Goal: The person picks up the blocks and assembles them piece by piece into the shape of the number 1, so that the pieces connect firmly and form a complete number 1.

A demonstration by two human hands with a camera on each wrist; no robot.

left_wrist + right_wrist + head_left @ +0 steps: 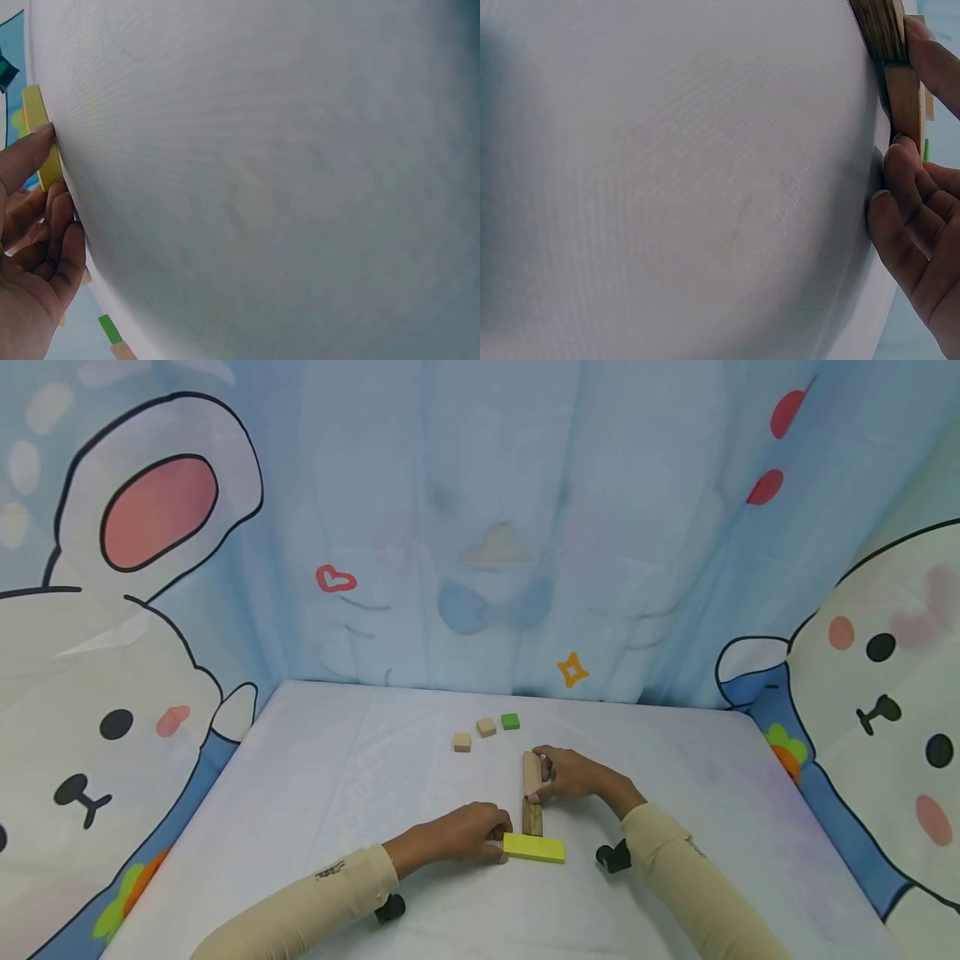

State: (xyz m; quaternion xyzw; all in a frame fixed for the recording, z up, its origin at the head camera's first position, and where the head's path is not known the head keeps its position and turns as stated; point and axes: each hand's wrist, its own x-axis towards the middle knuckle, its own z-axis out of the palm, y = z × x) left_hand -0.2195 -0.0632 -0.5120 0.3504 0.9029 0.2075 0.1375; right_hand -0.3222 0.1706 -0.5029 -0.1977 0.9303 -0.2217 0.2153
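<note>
My left hand (468,835) pinches the left end of a flat yellow block (534,848), thumb on the near side and fingers by the far corner. The left wrist view shows the thumb against the yellow block (42,142). A light wooden block (532,770) lies lengthwise away from me, and my right hand (576,774) holds it from the right, thumb near its front end and fingers at its far end. Between it and the yellow block lies a darker-grained wooden block (532,818). Together the three make a T shape. The right wrist view shows the two wooden blocks end to end.
Beyond the hands, two small wooden cubes (462,742) and a small green block (510,722) sit on the white-covered table (360,777). A blue cartoon-print curtain (495,485) hangs behind it. Black devices are strapped under both wrists.
</note>
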